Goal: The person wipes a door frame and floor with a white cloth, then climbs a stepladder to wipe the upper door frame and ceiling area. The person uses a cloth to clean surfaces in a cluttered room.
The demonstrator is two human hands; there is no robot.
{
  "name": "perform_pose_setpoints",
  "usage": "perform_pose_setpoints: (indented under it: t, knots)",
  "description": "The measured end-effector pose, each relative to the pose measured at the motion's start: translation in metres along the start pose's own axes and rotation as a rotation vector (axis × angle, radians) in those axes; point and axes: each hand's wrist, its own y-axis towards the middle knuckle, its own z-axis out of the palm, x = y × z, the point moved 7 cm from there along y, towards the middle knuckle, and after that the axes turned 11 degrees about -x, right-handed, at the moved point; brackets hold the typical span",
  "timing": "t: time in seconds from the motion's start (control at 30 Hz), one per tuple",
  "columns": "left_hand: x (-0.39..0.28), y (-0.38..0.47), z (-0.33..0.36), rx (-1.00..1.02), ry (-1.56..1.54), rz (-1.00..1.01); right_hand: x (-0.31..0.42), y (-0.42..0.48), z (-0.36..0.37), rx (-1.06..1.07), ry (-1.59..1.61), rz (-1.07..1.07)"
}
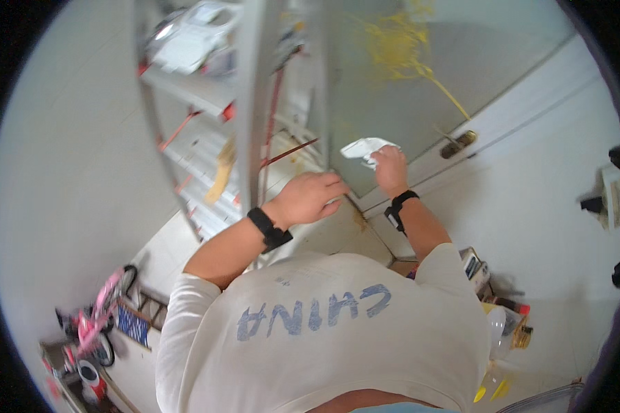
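Note:
My right hand grips a crumpled white cloth or tissue before the glass pane of a door. Up and to the right of that hand is the door's metal handle. My left hand is beside the upright of a metal stepladder, its fingers loosely curled; I cannot tell whether it holds anything. A wooden-handled brush lies on a ladder step. On the ladder's upper platform rests a pile of white and clear plastic items. Yellow branching decoration shows on the glass.
A pink child's bicycle stands at the lower left beside a small blue-patterned panel. Plastic bottles and boxes stand by the wall at the lower right. A dark object with a white part is at the far right.

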Motion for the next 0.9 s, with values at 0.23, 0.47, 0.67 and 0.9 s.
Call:
perform_pose_setpoints:
  t: [0.23,0.47,0.67,0.9]
  knots:
    - [-0.038,-0.066,-0.112,-0.546,0.483,-0.010,0.042,0.016,-0.005,-0.076,0.096,0.090]
    - [-0.007,-0.099,-0.108,-0.486,0.452,-0.438,0.062,0.011,-0.026,-0.171,0.093,0.132]
    - [0.008,-0.109,-0.098,-0.443,0.488,-0.516,0.068,-0.003,-0.051,-0.169,0.154,0.156]
    - [0.096,-0.176,-0.149,-0.610,0.655,-0.800,0.104,-0.028,-0.010,0.243,0.626,0.312]
